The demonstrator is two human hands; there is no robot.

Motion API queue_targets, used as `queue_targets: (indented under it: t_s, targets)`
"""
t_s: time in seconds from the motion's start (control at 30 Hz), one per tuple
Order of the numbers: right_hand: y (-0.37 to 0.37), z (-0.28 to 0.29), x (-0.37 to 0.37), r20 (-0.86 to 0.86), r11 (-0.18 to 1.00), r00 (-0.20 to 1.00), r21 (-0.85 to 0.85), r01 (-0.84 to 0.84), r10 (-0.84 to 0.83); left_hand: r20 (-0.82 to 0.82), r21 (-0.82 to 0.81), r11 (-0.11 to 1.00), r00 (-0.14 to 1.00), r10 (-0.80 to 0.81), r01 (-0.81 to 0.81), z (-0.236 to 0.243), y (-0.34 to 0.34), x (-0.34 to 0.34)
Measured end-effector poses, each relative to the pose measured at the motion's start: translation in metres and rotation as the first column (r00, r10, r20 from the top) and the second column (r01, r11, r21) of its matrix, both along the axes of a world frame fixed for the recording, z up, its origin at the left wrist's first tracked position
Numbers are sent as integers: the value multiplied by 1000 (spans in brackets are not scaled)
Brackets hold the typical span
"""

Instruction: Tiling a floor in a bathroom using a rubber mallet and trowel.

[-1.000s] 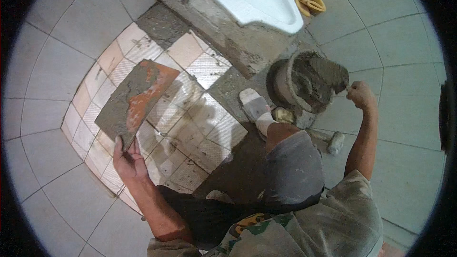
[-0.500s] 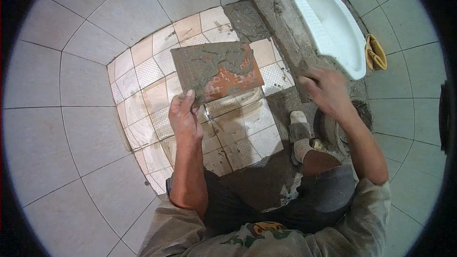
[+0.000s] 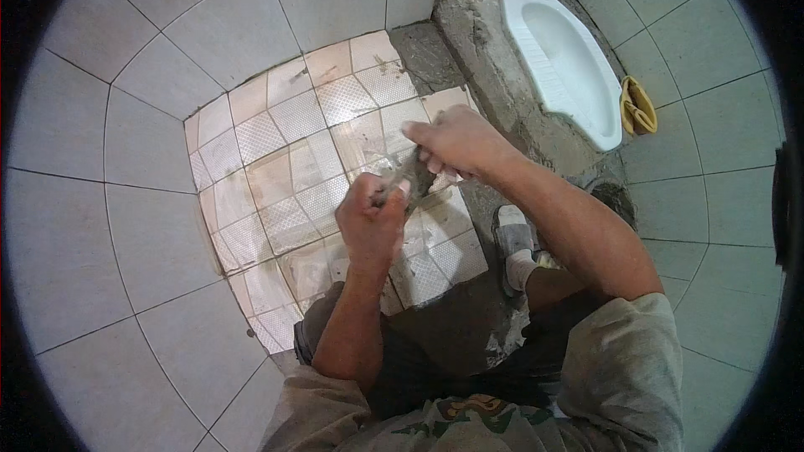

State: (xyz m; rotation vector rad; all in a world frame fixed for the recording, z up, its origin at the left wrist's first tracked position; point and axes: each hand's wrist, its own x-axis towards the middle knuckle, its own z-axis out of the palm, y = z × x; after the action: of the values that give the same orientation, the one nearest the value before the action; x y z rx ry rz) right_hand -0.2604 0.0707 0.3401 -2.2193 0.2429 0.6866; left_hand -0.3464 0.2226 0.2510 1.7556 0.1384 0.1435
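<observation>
I see both hands closed on a mortar-smeared tile: left hand [image 3: 370, 216], right hand [image 3: 456, 144], tile [image 3: 410, 177]. Floor [image 3: 276, 167] mostly tiled; mortar bed [image 3: 469, 326] remains bare.

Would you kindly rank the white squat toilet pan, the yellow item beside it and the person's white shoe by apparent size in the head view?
1. White squat toilet pan, clearly largest.
2. White shoe and yellow item: these look alike in size, and the shoe lies nearer the camera and is partly hidden by the forearm, so I will not rank them.
</observation>
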Motion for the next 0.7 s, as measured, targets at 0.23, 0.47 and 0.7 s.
queue_targets:
  t_s: [0.23, 0.47, 0.7]
  targets:
    - [-41, -1, -69, -307, 924, 895, 99, 369, -325, 190, 240, 918, 912, -365, 317, 18, -17, -13]
    - [-44, -13, -129, -451, 491, 602, 349, 799, -659, 226, 290, 821, 799, -558, 492, 19, -36, -21]
    - [-46, -18, -148, -491, 271, 424, 353, 895, -761, 247, 388, 710, 676, -695, 588, 10, -45, -25]
